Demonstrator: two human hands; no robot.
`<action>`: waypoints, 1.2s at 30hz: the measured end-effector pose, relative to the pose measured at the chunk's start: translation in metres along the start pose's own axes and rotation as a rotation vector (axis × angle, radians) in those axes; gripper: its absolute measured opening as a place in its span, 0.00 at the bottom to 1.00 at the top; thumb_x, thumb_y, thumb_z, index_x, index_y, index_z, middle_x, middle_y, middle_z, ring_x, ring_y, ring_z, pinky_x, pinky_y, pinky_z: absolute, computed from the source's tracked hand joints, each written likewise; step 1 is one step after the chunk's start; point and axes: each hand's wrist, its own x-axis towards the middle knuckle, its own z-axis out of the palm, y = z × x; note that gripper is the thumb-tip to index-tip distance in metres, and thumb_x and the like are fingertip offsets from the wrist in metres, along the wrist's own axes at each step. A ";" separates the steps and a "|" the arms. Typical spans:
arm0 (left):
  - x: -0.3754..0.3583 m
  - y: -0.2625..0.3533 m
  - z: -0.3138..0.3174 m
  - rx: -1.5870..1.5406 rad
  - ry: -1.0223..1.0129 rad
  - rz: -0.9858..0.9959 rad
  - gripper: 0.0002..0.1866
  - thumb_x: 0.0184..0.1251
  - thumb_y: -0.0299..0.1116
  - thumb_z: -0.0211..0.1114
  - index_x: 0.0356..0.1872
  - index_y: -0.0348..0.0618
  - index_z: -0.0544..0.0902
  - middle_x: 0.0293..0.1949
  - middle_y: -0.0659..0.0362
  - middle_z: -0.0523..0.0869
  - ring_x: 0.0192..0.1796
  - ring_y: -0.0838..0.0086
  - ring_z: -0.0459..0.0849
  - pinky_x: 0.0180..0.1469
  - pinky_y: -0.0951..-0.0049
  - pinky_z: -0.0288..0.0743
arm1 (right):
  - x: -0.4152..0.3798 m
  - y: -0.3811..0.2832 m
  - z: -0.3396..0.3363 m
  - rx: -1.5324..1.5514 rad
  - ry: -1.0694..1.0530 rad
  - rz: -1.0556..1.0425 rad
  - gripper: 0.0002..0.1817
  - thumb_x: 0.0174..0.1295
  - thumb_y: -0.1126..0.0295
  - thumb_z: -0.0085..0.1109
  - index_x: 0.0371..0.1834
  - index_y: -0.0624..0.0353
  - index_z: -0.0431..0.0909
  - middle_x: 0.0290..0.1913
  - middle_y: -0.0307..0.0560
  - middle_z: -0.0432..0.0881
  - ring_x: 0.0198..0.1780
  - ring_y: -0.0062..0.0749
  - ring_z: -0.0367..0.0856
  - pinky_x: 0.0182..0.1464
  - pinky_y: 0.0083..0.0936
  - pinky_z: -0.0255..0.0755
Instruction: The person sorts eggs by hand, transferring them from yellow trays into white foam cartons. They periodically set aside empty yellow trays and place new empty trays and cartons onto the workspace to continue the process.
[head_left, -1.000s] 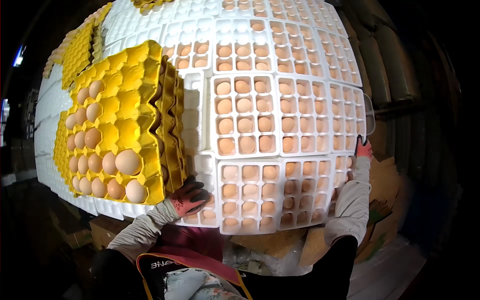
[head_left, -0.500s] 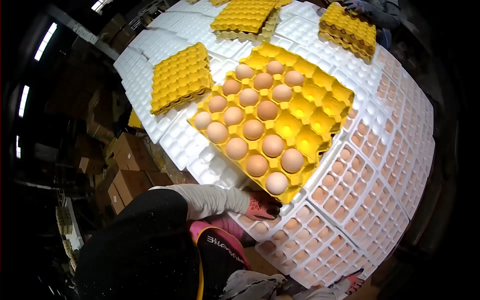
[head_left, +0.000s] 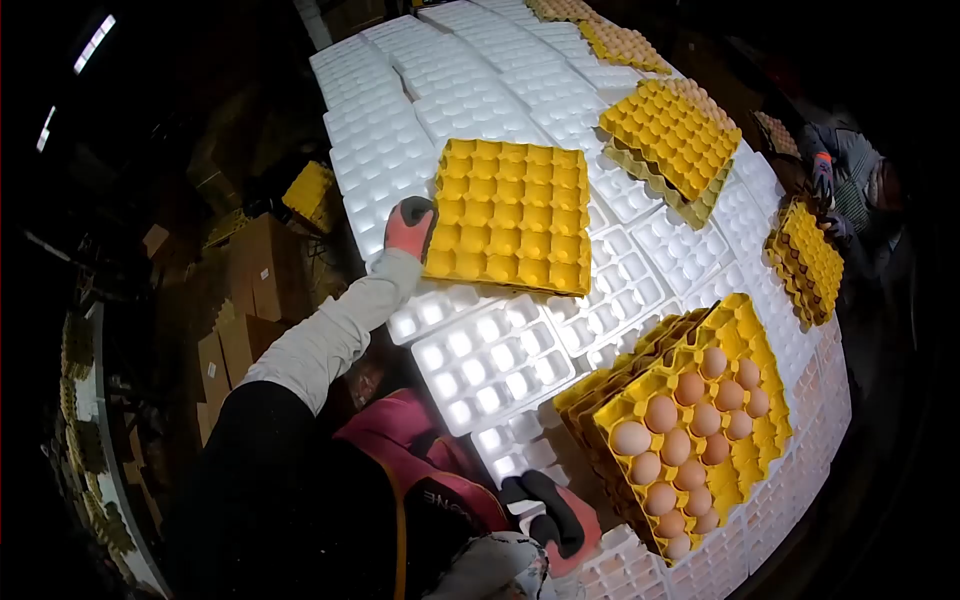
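My left hand [head_left: 410, 228], in a pink and black glove, grips the left edge of an empty yellow egg tray [head_left: 512, 215], which seems to top a thin stack over the white trays. My right hand [head_left: 565, 525], gloved alike, is near the bottom centre above the white trays. Its fingers are curved and apart, with nothing visible between them. Beside it, to the right, a yellow tray with brown eggs [head_left: 700, 430] lies tilted on other yellow trays, its right part without eggs.
White moulded trays [head_left: 490, 360] cover the table; those at the lower right hold eggs. More yellow trays [head_left: 675, 135] lie farther back. Another person [head_left: 850, 180] is at the right, by a yellow stack [head_left: 808, 260]. Cardboard boxes [head_left: 265, 265] stand on the left.
The view has swung left. My left hand has left the edge of the egg-filled tray and now holds the empty yellow tray. My right hand has come from the far lower right beside the egg-filled tray.
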 end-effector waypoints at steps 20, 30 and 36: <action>0.186 0.058 0.200 -0.575 -0.833 0.132 0.28 0.53 0.26 0.69 0.57 0.33 0.73 0.50 0.55 0.80 0.49 0.71 0.79 0.50 0.73 0.73 | 0.409 0.069 -0.138 0.030 1.302 -0.301 0.14 0.67 0.66 0.50 0.43 0.69 0.76 0.36 0.39 0.79 0.37 0.22 0.75 0.41 0.20 0.67; 0.352 0.106 0.392 -0.766 -1.188 -0.604 0.45 0.57 0.72 0.45 0.63 0.42 0.68 0.59 0.57 0.74 0.58 0.66 0.72 0.58 0.60 0.65 | 0.539 0.097 -0.454 -1.207 1.139 -0.017 0.23 0.59 0.52 0.57 0.41 0.64 0.82 0.38 0.50 0.84 0.37 0.36 0.81 0.40 0.28 0.73; 0.320 0.084 0.435 -0.704 -1.238 -0.406 0.30 0.59 0.52 0.61 0.55 0.39 0.76 0.47 0.58 0.82 0.45 0.71 0.80 0.48 0.74 0.73 | 0.521 0.134 -0.402 0.077 0.893 0.545 0.37 0.54 0.34 0.52 0.56 0.54 0.74 0.42 0.43 0.82 0.46 0.35 0.79 0.49 0.35 0.72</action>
